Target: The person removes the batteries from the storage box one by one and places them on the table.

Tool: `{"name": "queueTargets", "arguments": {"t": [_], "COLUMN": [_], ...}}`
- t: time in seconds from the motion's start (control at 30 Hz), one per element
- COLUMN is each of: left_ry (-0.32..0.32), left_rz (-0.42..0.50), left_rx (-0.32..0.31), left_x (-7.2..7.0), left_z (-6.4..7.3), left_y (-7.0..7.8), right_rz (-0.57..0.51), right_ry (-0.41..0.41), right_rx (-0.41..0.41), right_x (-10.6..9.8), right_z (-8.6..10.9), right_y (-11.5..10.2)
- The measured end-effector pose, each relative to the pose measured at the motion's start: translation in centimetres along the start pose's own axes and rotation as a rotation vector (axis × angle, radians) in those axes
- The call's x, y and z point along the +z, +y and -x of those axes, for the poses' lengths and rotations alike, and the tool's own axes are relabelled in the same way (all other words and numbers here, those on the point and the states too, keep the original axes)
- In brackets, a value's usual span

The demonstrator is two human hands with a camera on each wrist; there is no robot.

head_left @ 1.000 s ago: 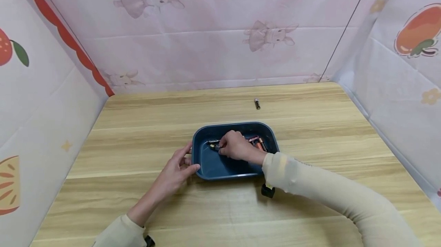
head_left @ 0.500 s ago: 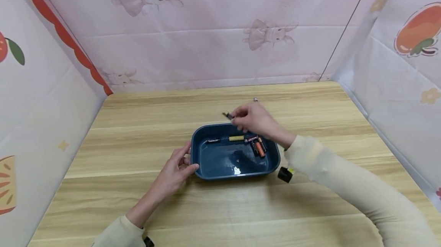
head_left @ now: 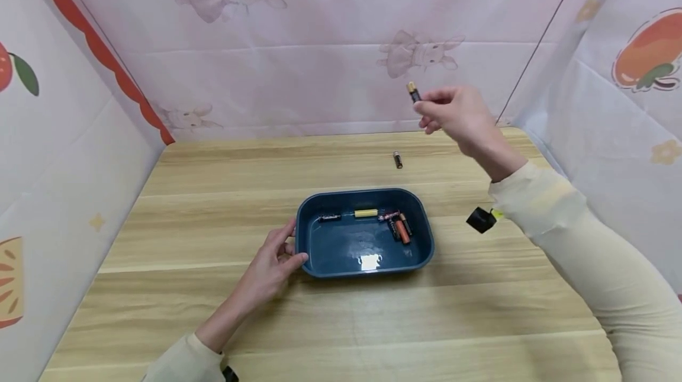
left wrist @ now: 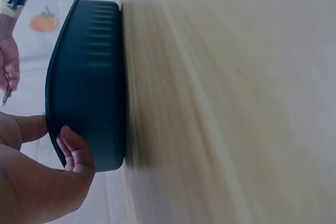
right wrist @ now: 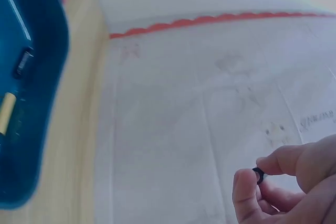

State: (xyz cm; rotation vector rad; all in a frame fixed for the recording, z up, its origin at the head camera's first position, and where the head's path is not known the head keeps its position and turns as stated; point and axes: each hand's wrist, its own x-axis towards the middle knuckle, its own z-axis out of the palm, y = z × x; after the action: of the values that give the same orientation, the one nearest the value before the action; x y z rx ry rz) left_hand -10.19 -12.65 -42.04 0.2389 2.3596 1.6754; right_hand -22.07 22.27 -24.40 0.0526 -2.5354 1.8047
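Observation:
High over the back of the table, my right hand (head_left: 460, 115) pinches a black AA-type battery (head_left: 414, 93) with a gold end between thumb and fingers. In the right wrist view the battery (right wrist: 259, 175) shows only as a dark end between the fingertips. My left hand (head_left: 270, 268) grips the left end of a dark blue plastic bin (head_left: 341, 249). The left wrist view has its fingers (left wrist: 77, 153) bent against the bin's outer wall. Inside lie a yellow battery (head_left: 365, 213), a black one (head_left: 329, 218) and an orange one (head_left: 402, 232) among several at the right.
One black battery (head_left: 398, 160) lies on the wooden table (head_left: 224, 192) behind the bin. A printed cloth wall (head_left: 298, 92) with rabbits rises at the table's back edge, and other cloth walls flank both sides.
My right hand has lifted a battery out of the bin and carried it up and to the right. The left hand and the bin have stayed in place.

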Motion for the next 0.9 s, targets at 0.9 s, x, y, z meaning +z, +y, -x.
{"name": "queueTargets", "arguments": {"t": [0.9], "left_ry": [-0.007], "left_rz": [-0.001], "left_rx": [0.004], "left_x": [0.6], "left_z": [0.3], "left_y": [0.2], "right_rz": [-0.025], "right_ry": [0.105], "right_rx": [0.276], "right_x": [-1.1], "right_z": [-5.6], "right_y": [13.2]}}
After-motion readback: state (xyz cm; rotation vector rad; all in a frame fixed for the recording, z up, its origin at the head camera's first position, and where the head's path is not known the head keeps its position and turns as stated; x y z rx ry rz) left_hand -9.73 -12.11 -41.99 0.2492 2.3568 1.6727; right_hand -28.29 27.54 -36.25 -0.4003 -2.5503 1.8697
